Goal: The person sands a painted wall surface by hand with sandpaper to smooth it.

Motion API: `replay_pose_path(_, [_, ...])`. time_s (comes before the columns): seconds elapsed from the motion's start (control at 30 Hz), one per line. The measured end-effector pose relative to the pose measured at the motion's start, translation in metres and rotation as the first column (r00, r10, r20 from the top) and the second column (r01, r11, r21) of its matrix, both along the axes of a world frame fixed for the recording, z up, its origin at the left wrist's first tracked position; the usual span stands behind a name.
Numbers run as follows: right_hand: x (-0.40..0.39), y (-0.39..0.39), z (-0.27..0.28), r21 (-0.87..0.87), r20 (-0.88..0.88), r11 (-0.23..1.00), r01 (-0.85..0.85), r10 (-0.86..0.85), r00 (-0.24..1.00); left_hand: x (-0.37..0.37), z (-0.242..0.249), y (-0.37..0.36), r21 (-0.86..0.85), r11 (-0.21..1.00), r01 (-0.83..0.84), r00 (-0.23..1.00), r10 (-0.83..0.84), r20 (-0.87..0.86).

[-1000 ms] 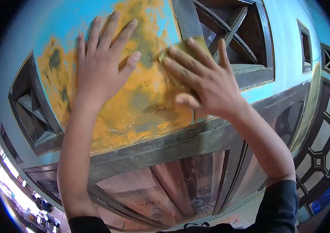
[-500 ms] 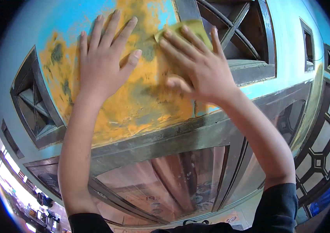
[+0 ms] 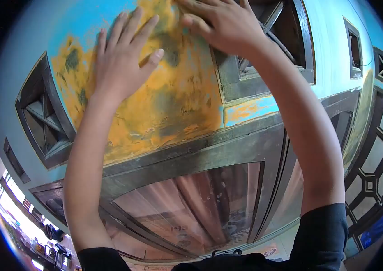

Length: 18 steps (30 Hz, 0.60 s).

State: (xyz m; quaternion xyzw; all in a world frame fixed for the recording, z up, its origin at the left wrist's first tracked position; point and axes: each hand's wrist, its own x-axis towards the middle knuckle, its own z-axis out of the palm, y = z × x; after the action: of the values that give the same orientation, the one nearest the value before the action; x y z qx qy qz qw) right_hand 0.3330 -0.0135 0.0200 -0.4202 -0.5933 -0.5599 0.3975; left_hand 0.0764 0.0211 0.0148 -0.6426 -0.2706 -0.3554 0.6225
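Observation:
My left hand lies flat with its fingers spread on the wall's orange patch, which is mottled with grey-green. Blue paint borders that patch at the upper left. Higher and to the right, my right hand reaches to the top edge of the view, its fingers extended and partly cut off by that edge. The yellow-green sheet that was beneath it earlier is out of sight now, so what lies under the right fingers is hidden.
A dark vent frame with crossed bars is at the left, and another stands behind my right forearm. A grey wooden beam runs below the patch, above glass panes. A dark panelled door is at the right.
My right hand has moved up, taking its fingertips and the sheet out of view. More of the patch and the lower vent frame shows. My left hand stays nearly in place.

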Motion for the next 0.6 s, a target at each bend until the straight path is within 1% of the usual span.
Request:
replay_pose_path(0.1, [-0.009,-0.021,0.013,-0.128,-0.053,0.982,-0.135,0.129,0.990,-0.010,0.017,0.007,0.063,0.998,-0.019,1.000,0.018,0.017])
replay_pose_path(0.23, [-0.005,-0.008,0.000,-0.075,-0.012,0.992,-0.098,0.098,0.995,-0.008,0.013,0.006,0.052,0.998,-0.023,0.999,0.020,0.046])
replay_pose_path(0.27, [-0.003,-0.004,0.001,-0.103,-0.020,0.989,-0.109,0.108,0.994,-0.007,0.012,0.003,0.039,0.999,-0.021,0.999,0.019,0.048])
replay_pose_path(0.37, [-0.007,-0.002,-0.002,-0.068,-0.035,0.994,-0.086,0.084,0.996,-0.006,0.012,0.002,0.027,1.000,-0.008,0.998,0.007,0.058])
replay_pose_path(0.4, [-0.010,0.001,-0.003,-0.012,-0.020,0.997,-0.076,0.076,0.997,-0.006,0.012,0.002,0.031,0.999,-0.007,0.998,0.005,0.057])
replay_pose_path(0.5, [-0.011,-0.002,-0.005,-0.071,-0.052,0.994,-0.086,0.082,0.995,-0.006,0.011,0.003,0.035,0.999,-0.001,0.998,-0.001,0.058])
replay_pose_path(0.6, [-0.014,0.000,-0.007,-0.060,-0.080,0.995,-0.081,0.076,0.994,-0.006,0.011,0.003,0.039,0.999,0.007,0.998,-0.010,0.059])
